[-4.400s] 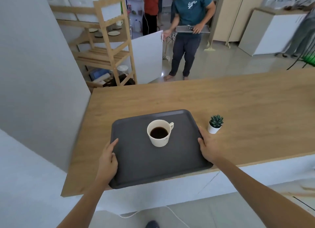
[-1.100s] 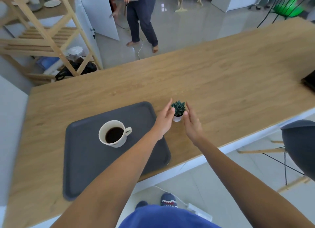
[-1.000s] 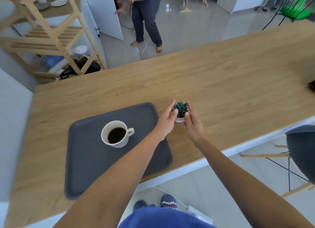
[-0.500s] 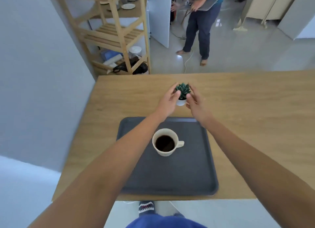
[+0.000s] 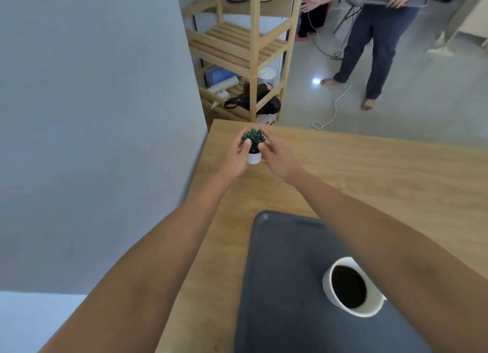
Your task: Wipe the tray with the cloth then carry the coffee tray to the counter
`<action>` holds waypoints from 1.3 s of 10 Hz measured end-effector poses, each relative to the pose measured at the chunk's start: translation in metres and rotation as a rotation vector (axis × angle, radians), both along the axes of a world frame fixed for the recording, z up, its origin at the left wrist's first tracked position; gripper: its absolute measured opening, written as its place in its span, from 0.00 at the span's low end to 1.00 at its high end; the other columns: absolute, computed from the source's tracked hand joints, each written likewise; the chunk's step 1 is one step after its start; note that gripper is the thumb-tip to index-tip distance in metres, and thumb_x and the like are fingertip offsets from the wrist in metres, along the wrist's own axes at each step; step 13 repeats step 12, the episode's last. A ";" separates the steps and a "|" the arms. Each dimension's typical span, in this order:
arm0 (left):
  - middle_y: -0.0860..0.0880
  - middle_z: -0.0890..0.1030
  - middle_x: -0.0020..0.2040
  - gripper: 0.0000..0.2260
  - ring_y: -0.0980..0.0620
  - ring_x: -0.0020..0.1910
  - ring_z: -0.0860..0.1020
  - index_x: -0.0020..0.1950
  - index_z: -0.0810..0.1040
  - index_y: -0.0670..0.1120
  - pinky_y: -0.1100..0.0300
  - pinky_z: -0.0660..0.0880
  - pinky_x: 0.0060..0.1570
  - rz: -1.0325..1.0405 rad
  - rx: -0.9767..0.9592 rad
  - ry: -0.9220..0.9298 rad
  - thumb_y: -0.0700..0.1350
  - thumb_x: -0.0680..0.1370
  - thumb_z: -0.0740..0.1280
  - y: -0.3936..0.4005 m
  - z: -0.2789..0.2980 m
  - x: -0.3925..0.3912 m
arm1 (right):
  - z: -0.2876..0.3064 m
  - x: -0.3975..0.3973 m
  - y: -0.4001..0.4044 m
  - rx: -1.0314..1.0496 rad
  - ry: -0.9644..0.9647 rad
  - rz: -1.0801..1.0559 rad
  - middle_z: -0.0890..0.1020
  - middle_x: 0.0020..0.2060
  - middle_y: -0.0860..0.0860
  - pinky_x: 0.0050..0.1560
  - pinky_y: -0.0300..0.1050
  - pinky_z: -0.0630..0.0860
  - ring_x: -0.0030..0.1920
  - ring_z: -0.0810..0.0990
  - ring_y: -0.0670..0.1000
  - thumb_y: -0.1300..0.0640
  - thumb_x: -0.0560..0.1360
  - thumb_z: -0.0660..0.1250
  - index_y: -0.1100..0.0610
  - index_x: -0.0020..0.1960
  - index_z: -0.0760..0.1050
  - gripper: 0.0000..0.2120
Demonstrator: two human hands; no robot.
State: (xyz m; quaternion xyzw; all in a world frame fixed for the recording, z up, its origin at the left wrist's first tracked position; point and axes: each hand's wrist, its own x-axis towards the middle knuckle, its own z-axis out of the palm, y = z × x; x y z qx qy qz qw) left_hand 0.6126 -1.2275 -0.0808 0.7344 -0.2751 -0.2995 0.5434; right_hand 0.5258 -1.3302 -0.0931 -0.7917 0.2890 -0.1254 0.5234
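A dark grey tray (image 5: 287, 286) lies on the wooden counter (image 5: 369, 173) close to me. On it stands a white cup of black coffee (image 5: 348, 286), partly crossed by my right forearm. Beyond the tray, near the counter's far left corner, a small green succulent in a white pot (image 5: 254, 145) is cupped from both sides by my hands. My left hand (image 5: 237, 154) grips its left side with a thumb on the leaves, and my right hand (image 5: 277, 155) holds its right side. No cloth is in view.
A grey wall (image 5: 92, 114) rises along the counter's left edge. Behind the counter stands a wooden shelf rack (image 5: 250, 43) with plates and bags. A person in dark trousers (image 5: 375, 43) stands on the tiled floor, with a white cable (image 5: 332, 109) trailing nearby.
Both hands left the tray's sides and took the small succulent pot. They have carried it from the right of the tray to the counter's far left corner.
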 end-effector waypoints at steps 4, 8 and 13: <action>0.46 0.70 0.72 0.20 0.41 0.70 0.69 0.76 0.61 0.54 0.49 0.69 0.68 0.113 0.070 -0.010 0.49 0.83 0.54 -0.014 -0.029 0.094 | -0.020 0.104 -0.009 -0.007 0.042 -0.026 0.78 0.40 0.55 0.41 0.47 0.72 0.39 0.74 0.52 0.54 0.81 0.57 0.45 0.75 0.58 0.24; 0.48 0.60 0.78 0.23 0.49 0.75 0.62 0.79 0.52 0.51 0.61 0.60 0.67 0.215 0.120 -0.072 0.48 0.84 0.52 -0.028 -0.022 0.115 | -0.002 0.121 -0.021 0.123 0.124 0.014 0.70 0.71 0.59 0.64 0.52 0.70 0.64 0.73 0.56 0.53 0.82 0.54 0.48 0.78 0.48 0.27; 0.44 0.60 0.77 0.23 0.46 0.77 0.57 0.78 0.56 0.44 0.54 0.56 0.72 0.092 0.165 -0.428 0.47 0.83 0.54 0.014 0.010 -0.008 | 0.048 -0.030 -0.078 0.074 0.173 -0.089 0.70 0.69 0.62 0.66 0.59 0.71 0.54 0.73 0.54 0.51 0.80 0.59 0.52 0.76 0.57 0.26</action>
